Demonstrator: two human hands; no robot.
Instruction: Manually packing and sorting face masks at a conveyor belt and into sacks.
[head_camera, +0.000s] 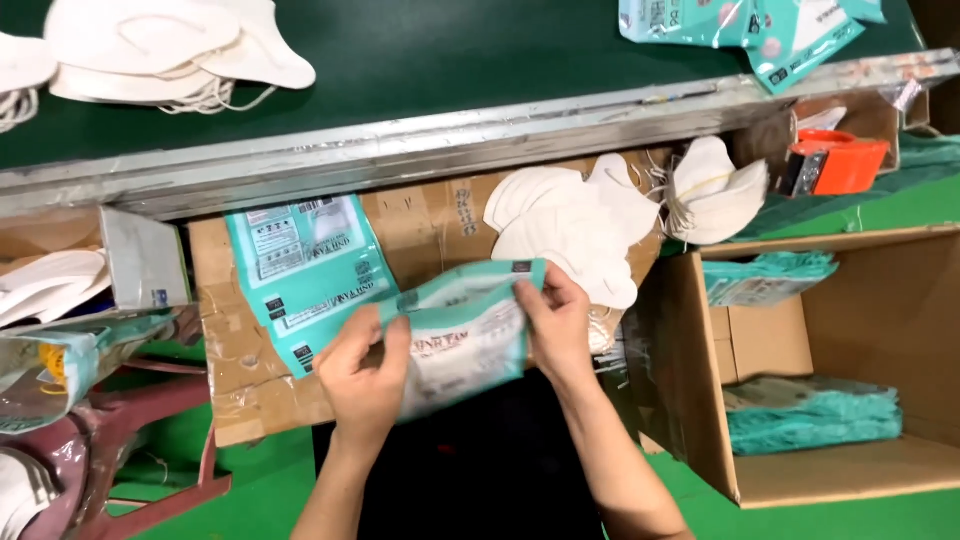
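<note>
Left hand and right hand: each grip closed on one end of a teal pouch, held flat between them. Stacked teal pouches lie just left; white masks just above right grip.

An orange tape dispenser sits near an open cardboard box holding teal packet stacks.
</note>
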